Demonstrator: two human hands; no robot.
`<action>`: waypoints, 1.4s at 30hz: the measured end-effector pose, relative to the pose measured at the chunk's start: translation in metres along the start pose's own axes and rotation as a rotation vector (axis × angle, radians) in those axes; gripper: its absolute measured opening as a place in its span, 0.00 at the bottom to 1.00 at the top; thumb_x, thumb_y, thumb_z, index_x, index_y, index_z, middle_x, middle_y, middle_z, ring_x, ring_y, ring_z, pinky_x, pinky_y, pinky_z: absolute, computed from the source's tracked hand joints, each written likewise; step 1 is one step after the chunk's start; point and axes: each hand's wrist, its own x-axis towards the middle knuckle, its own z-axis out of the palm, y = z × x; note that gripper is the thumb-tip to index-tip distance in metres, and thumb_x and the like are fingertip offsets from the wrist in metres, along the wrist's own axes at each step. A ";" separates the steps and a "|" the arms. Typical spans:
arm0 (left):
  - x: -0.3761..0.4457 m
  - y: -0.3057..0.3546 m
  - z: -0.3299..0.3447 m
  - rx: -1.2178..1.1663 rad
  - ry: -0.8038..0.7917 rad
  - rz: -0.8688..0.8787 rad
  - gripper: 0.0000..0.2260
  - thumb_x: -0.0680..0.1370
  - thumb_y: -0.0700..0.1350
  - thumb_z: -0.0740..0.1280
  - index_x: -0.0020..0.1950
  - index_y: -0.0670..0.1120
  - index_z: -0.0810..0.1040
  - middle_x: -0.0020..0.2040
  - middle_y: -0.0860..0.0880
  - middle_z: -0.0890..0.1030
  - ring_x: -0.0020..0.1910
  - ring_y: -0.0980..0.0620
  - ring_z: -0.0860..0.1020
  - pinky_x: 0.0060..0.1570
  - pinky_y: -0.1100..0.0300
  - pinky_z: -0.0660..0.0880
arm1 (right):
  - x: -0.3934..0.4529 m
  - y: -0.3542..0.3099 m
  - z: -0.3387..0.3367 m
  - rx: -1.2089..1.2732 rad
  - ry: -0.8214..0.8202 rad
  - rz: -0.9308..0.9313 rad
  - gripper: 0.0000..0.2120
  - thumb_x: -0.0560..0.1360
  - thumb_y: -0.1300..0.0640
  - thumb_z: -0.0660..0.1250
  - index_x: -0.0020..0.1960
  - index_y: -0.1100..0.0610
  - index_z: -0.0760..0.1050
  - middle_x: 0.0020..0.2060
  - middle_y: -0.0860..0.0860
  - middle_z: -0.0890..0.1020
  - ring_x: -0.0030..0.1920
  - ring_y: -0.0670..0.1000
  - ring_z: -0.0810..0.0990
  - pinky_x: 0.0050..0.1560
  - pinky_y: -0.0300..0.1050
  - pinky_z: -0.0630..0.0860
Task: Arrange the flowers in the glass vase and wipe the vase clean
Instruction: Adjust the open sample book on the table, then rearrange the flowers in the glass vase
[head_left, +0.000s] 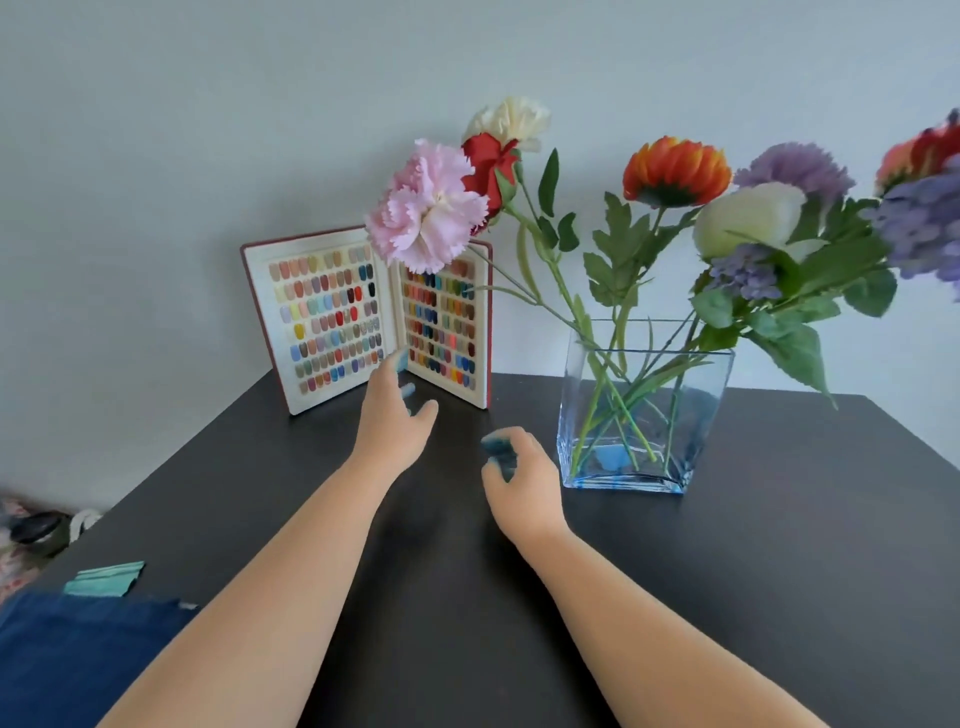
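Note:
A square glass vase (644, 415) with a blue-tinted base stands on the dark table (753, 597), right of centre. Several artificial flowers sit in it: pink carnation (428, 208), red (488, 166) and cream (511, 119) blooms leaning left, orange bloom (675, 169), white bud (748, 218) and purple blooms (795, 166) leaning right. My right hand (522, 480) hovers just left of the vase's base, fingers loosely curled, nothing in it. My left hand (395, 415) is stretched forward with fingers apart, empty, in front of an open sample book. A folded teal cloth (104, 577) lies at the table's near-left edge.
An open book of colour nail samples (332, 317) stands upright at the back of the table against the grey wall. Dark blue fabric (78, 660) covers the near-left corner. Beyond the table's left edge lie a dark object and patterned fabric (31, 535).

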 end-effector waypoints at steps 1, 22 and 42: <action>-0.002 0.008 0.001 -0.024 -0.024 0.037 0.33 0.74 0.40 0.72 0.73 0.56 0.59 0.73 0.53 0.65 0.65 0.53 0.73 0.55 0.60 0.73 | -0.009 -0.003 -0.010 0.022 0.006 -0.025 0.17 0.72 0.66 0.64 0.45 0.43 0.75 0.46 0.43 0.78 0.44 0.40 0.77 0.46 0.30 0.73; -0.040 0.125 0.054 -0.395 -0.010 0.229 0.17 0.78 0.50 0.65 0.66 0.50 0.75 0.60 0.57 0.77 0.55 0.68 0.75 0.51 0.77 0.67 | -0.002 -0.040 -0.241 0.105 0.505 0.171 0.19 0.73 0.55 0.64 0.63 0.46 0.66 0.47 0.46 0.79 0.37 0.43 0.77 0.33 0.40 0.71; -0.005 0.184 0.065 -0.166 -0.016 0.579 0.10 0.80 0.45 0.63 0.58 0.43 0.69 0.46 0.52 0.80 0.42 0.51 0.79 0.38 0.66 0.69 | 0.073 -0.094 -0.258 -0.279 0.512 -0.030 0.11 0.80 0.53 0.60 0.45 0.61 0.74 0.36 0.59 0.81 0.39 0.58 0.79 0.38 0.47 0.74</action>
